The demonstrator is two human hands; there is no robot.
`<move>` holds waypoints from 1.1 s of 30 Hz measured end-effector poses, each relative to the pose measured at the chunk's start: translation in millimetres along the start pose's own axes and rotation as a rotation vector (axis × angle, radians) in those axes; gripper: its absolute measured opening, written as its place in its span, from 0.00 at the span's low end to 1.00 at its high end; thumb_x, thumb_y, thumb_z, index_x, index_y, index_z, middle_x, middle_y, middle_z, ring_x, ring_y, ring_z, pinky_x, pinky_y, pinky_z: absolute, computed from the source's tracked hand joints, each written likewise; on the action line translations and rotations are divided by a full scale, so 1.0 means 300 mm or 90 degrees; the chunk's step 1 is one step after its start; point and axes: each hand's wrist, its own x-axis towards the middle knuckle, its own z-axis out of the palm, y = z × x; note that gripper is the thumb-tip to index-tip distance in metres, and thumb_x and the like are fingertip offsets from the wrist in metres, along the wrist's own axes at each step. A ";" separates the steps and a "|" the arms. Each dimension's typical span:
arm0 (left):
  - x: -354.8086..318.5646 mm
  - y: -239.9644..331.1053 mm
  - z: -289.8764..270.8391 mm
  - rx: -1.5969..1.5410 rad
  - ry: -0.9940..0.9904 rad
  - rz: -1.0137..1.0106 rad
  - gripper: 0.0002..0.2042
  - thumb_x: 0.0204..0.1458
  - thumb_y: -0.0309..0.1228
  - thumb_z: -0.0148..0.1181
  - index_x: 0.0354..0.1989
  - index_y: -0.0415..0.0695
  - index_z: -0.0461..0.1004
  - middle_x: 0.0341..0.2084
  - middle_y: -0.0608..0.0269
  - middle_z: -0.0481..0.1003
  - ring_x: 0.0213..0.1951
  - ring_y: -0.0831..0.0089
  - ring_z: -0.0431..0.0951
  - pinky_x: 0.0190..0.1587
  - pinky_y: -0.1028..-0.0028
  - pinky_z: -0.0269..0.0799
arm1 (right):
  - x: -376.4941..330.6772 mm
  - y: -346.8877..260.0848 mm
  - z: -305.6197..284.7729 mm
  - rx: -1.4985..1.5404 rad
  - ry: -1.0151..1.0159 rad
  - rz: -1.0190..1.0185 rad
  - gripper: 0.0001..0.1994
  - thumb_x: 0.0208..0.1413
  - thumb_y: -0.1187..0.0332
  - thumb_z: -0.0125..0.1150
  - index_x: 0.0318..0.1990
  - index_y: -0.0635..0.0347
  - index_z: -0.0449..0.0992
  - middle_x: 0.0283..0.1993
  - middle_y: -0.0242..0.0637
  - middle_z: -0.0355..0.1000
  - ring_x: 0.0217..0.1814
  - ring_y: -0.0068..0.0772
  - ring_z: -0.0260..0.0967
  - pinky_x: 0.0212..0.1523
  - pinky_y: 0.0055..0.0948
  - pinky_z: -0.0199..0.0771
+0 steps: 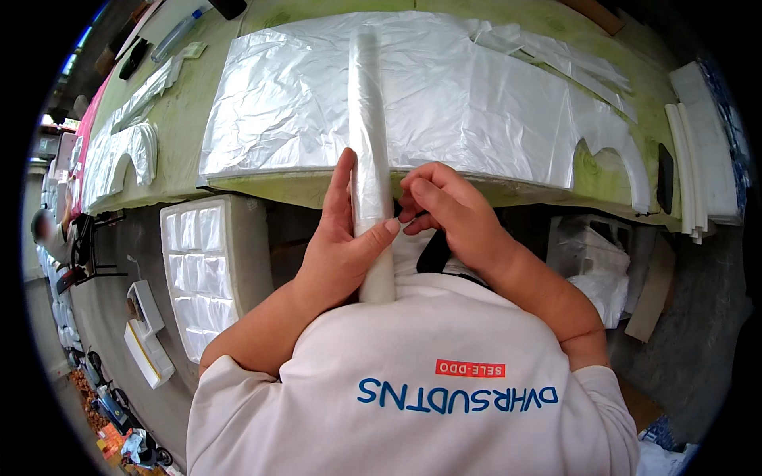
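The roll of clear film (367, 103) stands lengthwise in front of the person, its near end at the white shirt (444, 333). Its far end is seen over the sheets of thin film (278, 95), which lie on the green-covered tabletop (175, 151) to both sides of the roll. I cannot tell if the far end touches them.

The left hand (337, 238) holds the lower part of the roll, with the fingers along its left side and the thumb across its front. The right hand (448, 198) is just to the right of the roll, with the fingers curled and the gap to the thumb narrow; whether a film edge is between them, I cannot tell.

In my judgement, the step in hand is to steady the roll with one hand while the other one works beside it. For this, the left grip should be firm but not hard, because strong squeezing may crease the thin layers. Light support from the body at the near end would help against tilting. The right fingertips should touch softly and flat, since a nail could tear such film.
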 end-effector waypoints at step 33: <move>0.124 -0.051 0.097 0.028 -0.078 -0.009 0.38 0.70 0.32 0.48 0.79 0.54 0.28 0.70 0.55 0.53 0.65 0.67 0.62 0.66 0.65 0.62 | -0.030 -0.034 -0.078 0.083 0.105 -0.024 0.24 0.63 0.70 0.61 0.63 0.67 0.64 0.55 0.42 0.73 0.53 0.30 0.72 0.51 0.32 0.78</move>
